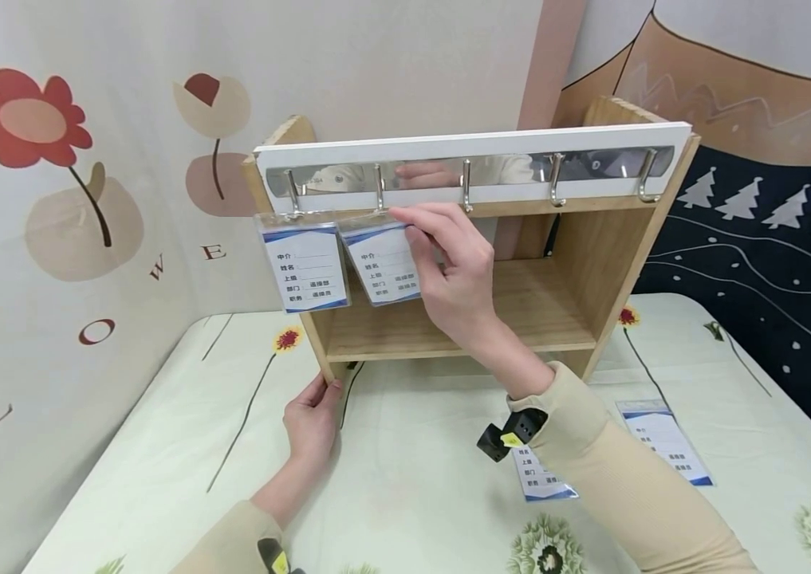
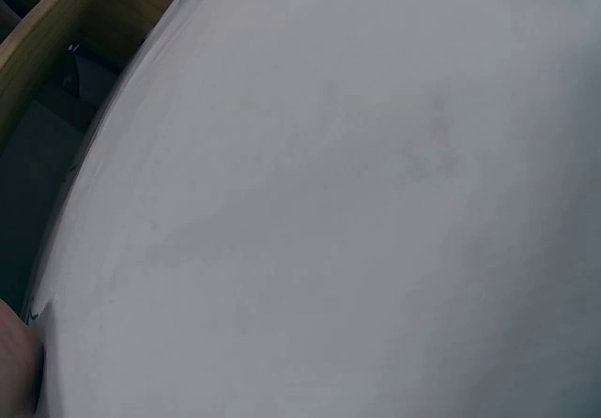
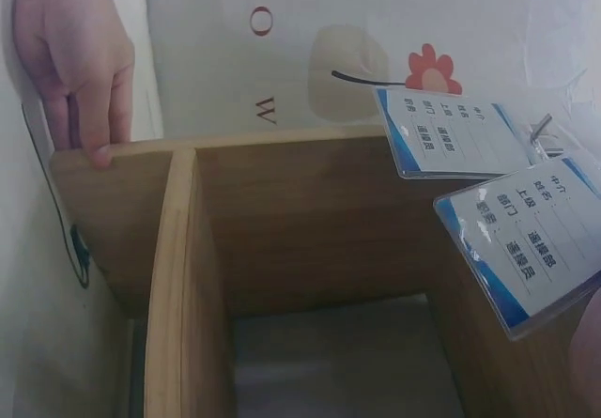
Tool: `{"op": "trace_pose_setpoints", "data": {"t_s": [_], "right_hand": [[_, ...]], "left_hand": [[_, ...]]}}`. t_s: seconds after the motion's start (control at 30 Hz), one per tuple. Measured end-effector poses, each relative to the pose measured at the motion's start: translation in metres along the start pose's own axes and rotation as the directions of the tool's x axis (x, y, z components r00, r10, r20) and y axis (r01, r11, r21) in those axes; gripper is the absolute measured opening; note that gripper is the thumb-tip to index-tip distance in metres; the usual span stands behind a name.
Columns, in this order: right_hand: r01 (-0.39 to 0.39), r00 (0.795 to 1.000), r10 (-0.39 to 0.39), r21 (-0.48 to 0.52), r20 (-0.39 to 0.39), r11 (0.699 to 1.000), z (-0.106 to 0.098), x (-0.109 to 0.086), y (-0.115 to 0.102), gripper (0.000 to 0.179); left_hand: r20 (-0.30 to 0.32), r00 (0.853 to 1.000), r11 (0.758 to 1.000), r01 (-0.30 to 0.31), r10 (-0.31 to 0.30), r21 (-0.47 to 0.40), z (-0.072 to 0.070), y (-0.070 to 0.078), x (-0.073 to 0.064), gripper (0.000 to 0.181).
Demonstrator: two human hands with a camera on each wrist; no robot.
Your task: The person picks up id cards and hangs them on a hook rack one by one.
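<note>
My right hand pinches the upper right part of a clear-sleeved ID badge, which hangs tilted under the second hook. Left of it, another ID badge hangs from the first hook, and the two sleeves meet at their edges. Both badges also show in the right wrist view, with part of my right hand at its right edge. My left hand grips the foot of the left side panel of a wooden shelf; the right wrist view shows its thumb on the panel's front edge.
A metal hook strip runs along the white board at the shelf's top, with bare hooks on the right. Two more ID badges lie on the tablecloth: one at right, one partly behind my right forearm.
</note>
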State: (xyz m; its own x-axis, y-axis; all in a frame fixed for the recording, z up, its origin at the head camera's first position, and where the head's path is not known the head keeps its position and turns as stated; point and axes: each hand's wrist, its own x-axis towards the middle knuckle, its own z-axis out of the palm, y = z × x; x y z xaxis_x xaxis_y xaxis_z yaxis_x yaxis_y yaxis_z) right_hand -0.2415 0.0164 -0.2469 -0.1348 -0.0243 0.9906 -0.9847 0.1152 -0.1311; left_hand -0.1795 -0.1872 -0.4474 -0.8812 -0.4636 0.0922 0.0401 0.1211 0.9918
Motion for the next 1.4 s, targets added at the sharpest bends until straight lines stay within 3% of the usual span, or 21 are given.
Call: {"op": "trace_pose_setpoints", "data": {"t_s": [0.23,0.53,1.03,1.4], "right_hand": [[0.0,1.0,0.0,-0.002,-0.022,1.0,0.003,0.002,-0.001,0.019],[0.005,1.0,-0.006,-0.075,-0.013,0.997,0.003,0.003,-0.007,0.021],[-0.086,0.996,0.086,-0.137,-0.005,0.987,0.006,-0.002,-0.005,0.025],[-0.143,0.99,0.143,-0.113,-0.006,0.983,0.004,-0.009,-0.005,0.027]], "left_hand": [[-0.001,1.0,1.0,-0.009,0.009,0.005,0.0,0.001,-0.001,0.041],[-0.004,1.0,1.0,0.015,-0.015,0.006,0.0,0.003,0.0,0.042],[0.01,1.0,1.0,0.004,-0.004,-0.008,0.001,0.004,-0.001,0.042],[-0.003,1.0,1.0,-0.001,0.001,-0.003,0.001,0.002,-0.001,0.04]]}}
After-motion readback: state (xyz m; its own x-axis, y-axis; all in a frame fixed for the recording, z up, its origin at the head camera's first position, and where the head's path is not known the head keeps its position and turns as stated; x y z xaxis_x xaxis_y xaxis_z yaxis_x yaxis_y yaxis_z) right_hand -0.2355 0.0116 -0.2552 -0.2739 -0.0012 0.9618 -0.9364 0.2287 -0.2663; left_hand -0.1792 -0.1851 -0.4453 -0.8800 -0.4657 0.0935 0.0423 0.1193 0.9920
